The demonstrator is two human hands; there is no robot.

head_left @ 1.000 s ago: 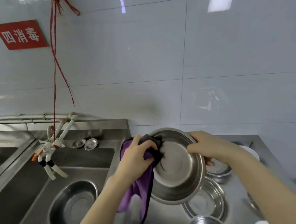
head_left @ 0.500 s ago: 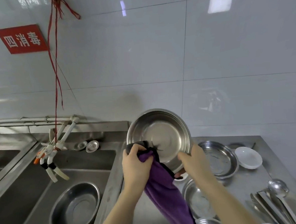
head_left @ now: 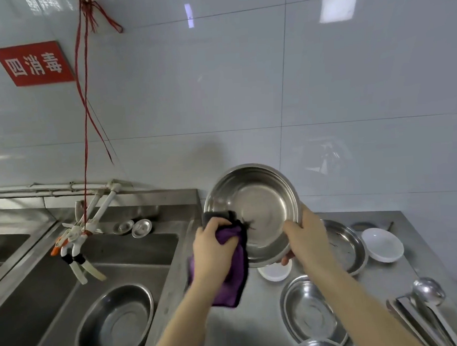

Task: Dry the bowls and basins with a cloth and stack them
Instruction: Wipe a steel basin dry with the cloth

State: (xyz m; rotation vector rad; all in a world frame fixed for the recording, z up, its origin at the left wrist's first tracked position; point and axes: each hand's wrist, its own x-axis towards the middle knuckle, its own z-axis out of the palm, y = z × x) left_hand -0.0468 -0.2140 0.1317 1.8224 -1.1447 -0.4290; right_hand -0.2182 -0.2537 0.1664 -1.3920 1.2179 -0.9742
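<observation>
A large steel basin (head_left: 261, 205) is held tilted above the counter, its inside facing me. My right hand (head_left: 305, 237) grips its lower right rim, fingers curled under the edge. My left hand (head_left: 213, 250) grips a purple and grey cloth (head_left: 234, 271) bunched against the basin's lower left rim, with the rest of the cloth hanging down. On the counter lie a steel basin (head_left: 311, 312) near me, another steel basin (head_left: 344, 246) behind my right hand, a small white bowl (head_left: 275, 273) under the held basin and a white bowl (head_left: 383, 245) at the right.
A steel basin (head_left: 115, 324) lies in the sink (head_left: 42, 304) at the left. A tap (head_left: 78, 235) hangs over the sink on a red string. Two small steel lids (head_left: 133, 228) sit on the sink ledge. A ladle (head_left: 428, 294) and tongs lie at the counter's right.
The basin has turned from hanging low with its inside facing sideways to standing up higher with its inside toward me. My right hand shifted along the rim; the cloth moved to the lower left rim.
</observation>
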